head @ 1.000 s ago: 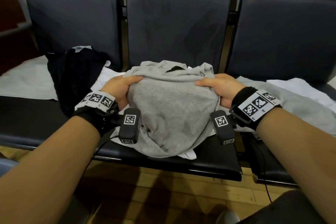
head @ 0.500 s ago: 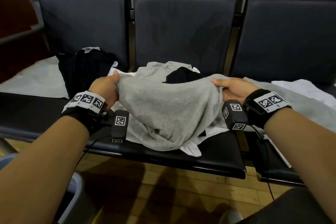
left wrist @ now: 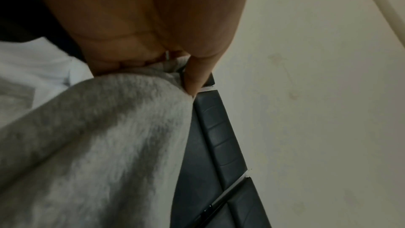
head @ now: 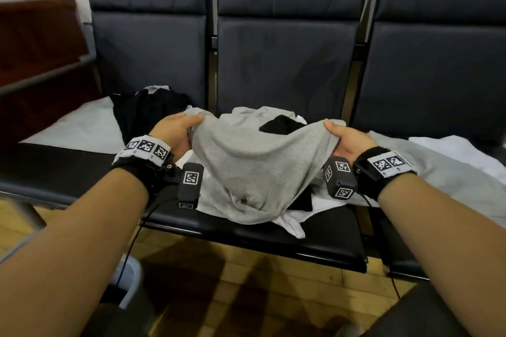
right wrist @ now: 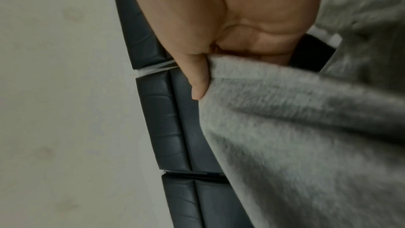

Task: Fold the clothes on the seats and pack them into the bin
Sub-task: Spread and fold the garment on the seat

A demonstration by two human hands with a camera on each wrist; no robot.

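Note:
A grey garment (head: 257, 169) hangs stretched between my two hands above the middle seat (head: 323, 238), its lower part bunched on the seat. My left hand (head: 178, 133) grips its left top edge, thumb over the cloth. My right hand (head: 346, 139) grips the right top edge. The wrist views show each thumb pressed on the grey fabric (left wrist: 98, 136) (right wrist: 306, 127). Beneath it lie a black garment (head: 282, 124), a white one (head: 293, 223) and more grey cloth. A pale bin's rim (head: 131, 282) shows at the lower left on the floor.
A black garment (head: 147, 112) and a white cloth (head: 79, 128) lie on the left seat. Grey cloth (head: 451, 172) and white cloth (head: 460, 145) cover the right seat. Dark seat backs (head: 284, 63) stand behind. A wooden floor (head: 246, 282) lies below.
My hands have lifted the grey garment off the pile and drawn apart, spreading its top edge. The black garment beneath it has come into sight.

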